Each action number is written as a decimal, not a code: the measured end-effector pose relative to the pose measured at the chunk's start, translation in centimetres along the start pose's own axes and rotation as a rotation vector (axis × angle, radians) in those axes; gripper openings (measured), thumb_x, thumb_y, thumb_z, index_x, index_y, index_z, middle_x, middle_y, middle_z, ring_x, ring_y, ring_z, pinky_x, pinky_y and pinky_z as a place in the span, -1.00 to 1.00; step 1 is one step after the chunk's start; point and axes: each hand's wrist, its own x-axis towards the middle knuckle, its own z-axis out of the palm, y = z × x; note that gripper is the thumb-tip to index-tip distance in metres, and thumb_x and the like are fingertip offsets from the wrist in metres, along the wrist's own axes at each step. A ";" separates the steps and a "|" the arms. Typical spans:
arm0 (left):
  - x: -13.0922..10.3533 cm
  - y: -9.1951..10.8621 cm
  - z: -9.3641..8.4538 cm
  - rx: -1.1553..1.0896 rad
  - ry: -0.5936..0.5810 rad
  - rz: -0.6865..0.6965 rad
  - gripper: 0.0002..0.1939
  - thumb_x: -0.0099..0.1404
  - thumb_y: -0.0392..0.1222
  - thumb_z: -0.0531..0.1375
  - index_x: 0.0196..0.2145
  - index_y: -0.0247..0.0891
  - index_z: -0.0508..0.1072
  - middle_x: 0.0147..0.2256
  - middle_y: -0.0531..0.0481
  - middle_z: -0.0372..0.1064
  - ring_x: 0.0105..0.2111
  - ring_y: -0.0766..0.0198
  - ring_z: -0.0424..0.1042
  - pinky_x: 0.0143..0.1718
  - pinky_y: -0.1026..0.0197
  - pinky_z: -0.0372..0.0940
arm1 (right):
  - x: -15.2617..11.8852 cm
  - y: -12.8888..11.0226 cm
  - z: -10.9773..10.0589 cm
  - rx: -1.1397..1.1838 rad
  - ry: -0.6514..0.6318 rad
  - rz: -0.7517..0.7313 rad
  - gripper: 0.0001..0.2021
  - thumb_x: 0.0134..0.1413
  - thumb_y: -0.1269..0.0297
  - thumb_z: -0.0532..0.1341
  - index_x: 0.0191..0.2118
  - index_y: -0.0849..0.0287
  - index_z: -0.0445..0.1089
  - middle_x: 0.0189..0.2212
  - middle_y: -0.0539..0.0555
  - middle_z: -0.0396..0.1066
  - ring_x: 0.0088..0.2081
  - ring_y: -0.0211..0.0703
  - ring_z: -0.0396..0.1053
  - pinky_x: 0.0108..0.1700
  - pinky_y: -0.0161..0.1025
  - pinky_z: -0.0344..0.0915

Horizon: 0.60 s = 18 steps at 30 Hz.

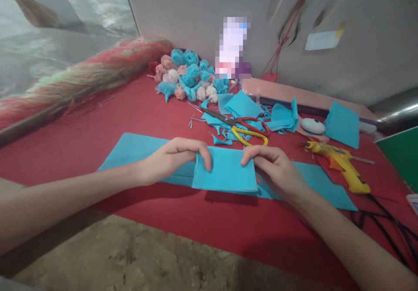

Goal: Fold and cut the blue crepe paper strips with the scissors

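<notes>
A folded blue sheet (226, 171) is held just above the red table (156, 210), near its front edge. My left hand (183, 156) pinches its upper left corner, with the index finger bent over the front. At the upper right corner my right hand (272, 164) grips the same sheet between thumb and fingers. Behind and below both hands a long blue strip (137, 151) lies across the table. Scissors (240, 127) with red and yellow handles rest open on blue scraps beyond the sheet.
Blue, pink and white fabric-like flowers (191, 75) are heaped at the back. A yellow glue gun (342, 164) with a black cable lies at the right, near a white oval object (312, 126) and blue squares (342, 124). A reddish broom (81, 75) lies along the left edge.
</notes>
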 end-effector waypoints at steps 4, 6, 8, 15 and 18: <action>0.0 -0.2 0.0 -0.052 -0.004 -0.004 -0.74 0.16 -0.42 0.02 -0.51 -0.29 0.48 -0.50 0.09 0.41 -0.47 0.43 0.34 -0.40 0.42 0.20 | 0.0 0.1 -0.1 0.011 -0.021 -0.015 -0.76 0.05 0.47 0.10 -0.45 0.10 0.49 -0.67 -0.14 0.25 -0.67 -0.47 0.20 -0.63 -0.47 0.11; 0.0 -0.2 0.0 -0.064 -0.002 0.002 -0.72 0.13 -0.45 0.02 -0.52 -0.28 0.49 -0.52 0.09 0.42 -0.48 0.43 0.34 -0.41 0.42 0.20 | 0.0 0.2 -0.1 0.012 -0.031 -0.022 -0.77 0.06 0.46 0.10 -0.44 0.10 0.49 -0.66 -0.13 0.25 -0.66 -0.46 0.21 -0.62 -0.46 0.12; 0.0 -0.2 0.0 -0.059 0.003 0.006 -0.72 0.10 -0.47 0.01 -0.54 -0.29 0.49 -0.54 0.09 0.42 -0.50 0.42 0.34 -0.41 0.41 0.21 | -0.1 0.3 -0.1 0.015 -0.039 -0.030 -0.78 0.07 0.44 0.10 -0.45 0.11 0.48 -0.65 -0.12 0.26 -0.66 -0.46 0.20 -0.62 -0.45 0.13; -0.2 0.0 0.0 -0.060 -0.006 0.036 -0.71 0.15 -0.44 0.02 -0.57 -0.30 0.48 -0.56 0.05 0.41 -0.54 0.41 0.31 -0.39 0.36 0.23 | -0.3 0.2 0.0 -0.005 -0.042 -0.049 -0.79 0.09 0.39 0.12 -0.50 0.14 0.43 -0.55 -0.08 0.30 -0.65 -0.45 0.18 -0.62 -0.42 0.14; -0.2 0.0 0.1 -0.061 -0.003 0.035 -0.70 0.16 -0.45 0.01 -0.58 -0.30 0.47 -0.56 0.05 0.39 -0.54 0.41 0.29 -0.41 0.36 0.22 | -0.4 0.2 0.0 -0.017 -0.039 -0.051 -0.79 0.08 0.38 0.12 -0.52 0.14 0.43 -0.55 -0.06 0.30 -0.67 -0.45 0.16 -0.64 -0.41 0.12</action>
